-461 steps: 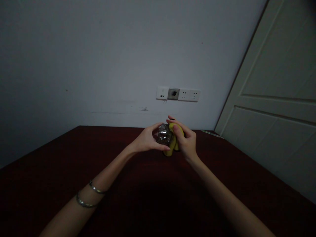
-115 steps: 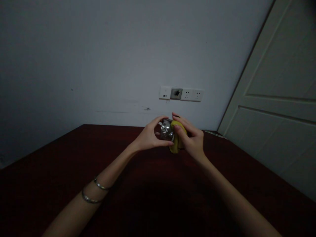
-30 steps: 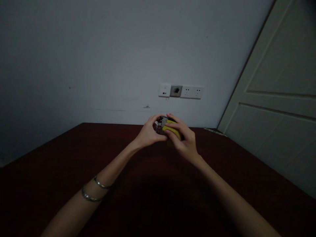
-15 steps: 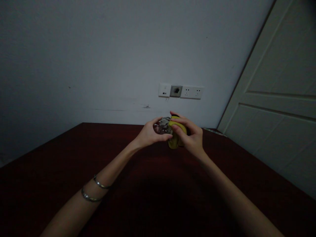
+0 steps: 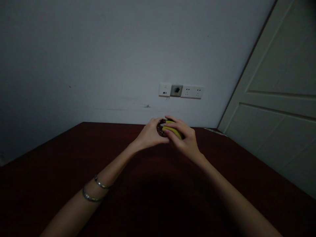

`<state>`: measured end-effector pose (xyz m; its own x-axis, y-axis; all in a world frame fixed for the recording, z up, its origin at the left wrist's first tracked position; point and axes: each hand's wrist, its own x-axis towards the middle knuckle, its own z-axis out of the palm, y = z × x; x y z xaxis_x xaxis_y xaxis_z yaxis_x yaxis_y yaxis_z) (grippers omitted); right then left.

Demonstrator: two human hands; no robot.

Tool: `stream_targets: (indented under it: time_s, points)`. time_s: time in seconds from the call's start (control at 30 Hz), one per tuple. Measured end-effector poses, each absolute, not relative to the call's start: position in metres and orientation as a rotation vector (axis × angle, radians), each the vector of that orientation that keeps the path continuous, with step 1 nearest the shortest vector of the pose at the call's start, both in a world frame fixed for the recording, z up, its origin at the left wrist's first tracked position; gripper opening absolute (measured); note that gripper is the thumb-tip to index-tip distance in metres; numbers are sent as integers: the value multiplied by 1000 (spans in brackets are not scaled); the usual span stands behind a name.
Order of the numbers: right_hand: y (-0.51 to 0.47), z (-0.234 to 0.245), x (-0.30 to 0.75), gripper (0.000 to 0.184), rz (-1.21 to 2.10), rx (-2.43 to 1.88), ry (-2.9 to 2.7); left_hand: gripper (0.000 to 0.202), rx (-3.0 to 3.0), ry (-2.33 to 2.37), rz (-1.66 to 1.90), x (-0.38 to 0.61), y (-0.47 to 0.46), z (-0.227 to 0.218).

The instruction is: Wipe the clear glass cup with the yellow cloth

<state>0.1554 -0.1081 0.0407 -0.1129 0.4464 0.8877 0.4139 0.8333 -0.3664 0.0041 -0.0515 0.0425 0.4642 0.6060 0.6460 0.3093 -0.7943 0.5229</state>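
Note:
My left hand (image 5: 151, 134) is curled around a clear, faceted glass (image 5: 160, 129), thumb below and fingers over the far side. The glass is tipped so that its round end faces right, and most of it is hidden by the fingers. In my right hand (image 5: 184, 136) a yellow cloth (image 5: 172, 129) is bunched between thumb and fingers. The cloth lies against the right end of the glass; whether part of it goes inside I cannot tell. Both hands are close together above the table.
Beneath the hands spreads a dark red table (image 5: 98, 144), its far edge near a pale wall (image 5: 111, 59). Sockets (image 5: 192, 92) are set in the wall just above. A white panelled door (image 5: 276, 108) slants along the right. A flat strip (image 5: 214, 131) lies at the far right edge.
My right hand with the cloth has moved left and a little down, closer over the glass. The glass has turned in my left hand, and the cloth's hanging lower part no longer shows.

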Motion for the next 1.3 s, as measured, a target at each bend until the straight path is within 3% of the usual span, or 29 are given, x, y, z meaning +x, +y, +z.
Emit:
stream_targets:
  time_s: [0.2,0.43,0.67,0.9,1.03,1.17,1.3]
  points:
    - [-96,40,157,14,376,-780,-1389,72,2409,863,1230,3,-54,44]
    - [-113,44,151,14,128,-635,-1686,68,2233,649,1232,2,-52,41]
    - [-104,48,158,15,420,-707,-1367,71,2069,551,1217,5,-61,47]
    - [-116,47,151,13,198,-647,-1560,71,2113,557,1220,2,-57,46]
    - [-112,49,154,12,287,-669,-1462,73,2171,565,1268,1,-58,48]
    - [-101,47,158,24,449,-774,-1327,71,2122,558,1239,2,-59,48]
    - [-97,38,154,34,401,-817,-1300,69,1922,548,1150,5,-58,48]
